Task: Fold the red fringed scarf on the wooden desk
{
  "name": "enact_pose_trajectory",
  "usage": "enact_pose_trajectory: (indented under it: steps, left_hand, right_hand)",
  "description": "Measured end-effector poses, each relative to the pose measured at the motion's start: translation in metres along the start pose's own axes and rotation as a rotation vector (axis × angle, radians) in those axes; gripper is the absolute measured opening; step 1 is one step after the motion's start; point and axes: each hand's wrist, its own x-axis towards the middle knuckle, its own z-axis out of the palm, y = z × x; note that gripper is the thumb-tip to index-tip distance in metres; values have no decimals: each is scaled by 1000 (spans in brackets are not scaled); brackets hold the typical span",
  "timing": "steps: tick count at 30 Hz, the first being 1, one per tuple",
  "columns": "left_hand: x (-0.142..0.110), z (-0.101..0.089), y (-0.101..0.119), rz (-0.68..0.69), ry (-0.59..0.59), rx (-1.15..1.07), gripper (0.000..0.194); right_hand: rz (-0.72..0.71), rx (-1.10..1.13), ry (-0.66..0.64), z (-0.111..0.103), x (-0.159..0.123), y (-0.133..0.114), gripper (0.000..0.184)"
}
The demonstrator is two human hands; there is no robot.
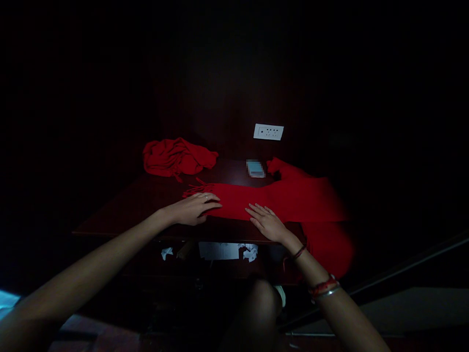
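Note:
A red fringed scarf [293,198] lies flat along the dark table [120,210], its fringe pointing left. Toward the right it runs past the table's edge, and part of it hangs down there. My left hand [192,208] rests on the scarf's fringed end with fingers stretched out; a ring shows on one finger. On the near edge of the cloth, farther right, my right hand [267,222] lies flat with its fingers spread. Neither hand grips the cloth.
A bunched red cloth [176,157] sits at the back left of the table. Behind the scarf lies a phone [255,168], below a white wall socket [268,132]. Under the tabletop, pale papers [220,251] show on a shelf. The surroundings are very dark.

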Motion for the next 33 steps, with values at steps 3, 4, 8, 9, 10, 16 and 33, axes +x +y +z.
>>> enact_pose_trajectory:
  steps: [3,4,8,9,10,16,33]
  left_hand:
    - [7,4,7,26,-42,23,40]
    - [9,7,7,28,-72,40,40]
    - [13,12,0,52,-134,41,52]
    - [14,11,-2,68,-133,35,52]
    - [14,10,-3,83,-131,30,49]
    - [22,10,-5,86,-91,56,22]
    - [38,44,-15,20,212,154,33]
  right_hand:
    - [-7,-5,33,-2,1,-1,41]
    - [-21,-15,54,-4,1,-1,40]
    - [-149,-94,123,-19,-2,-6,37]
    - [-179,-116,123,-23,-2,-6,36]
    - [-201,-134,116,-25,-3,-6,34]
    - [-168,-125,80,-24,-1,2,37]
    - [-60,7,275,-8,3,13,21]
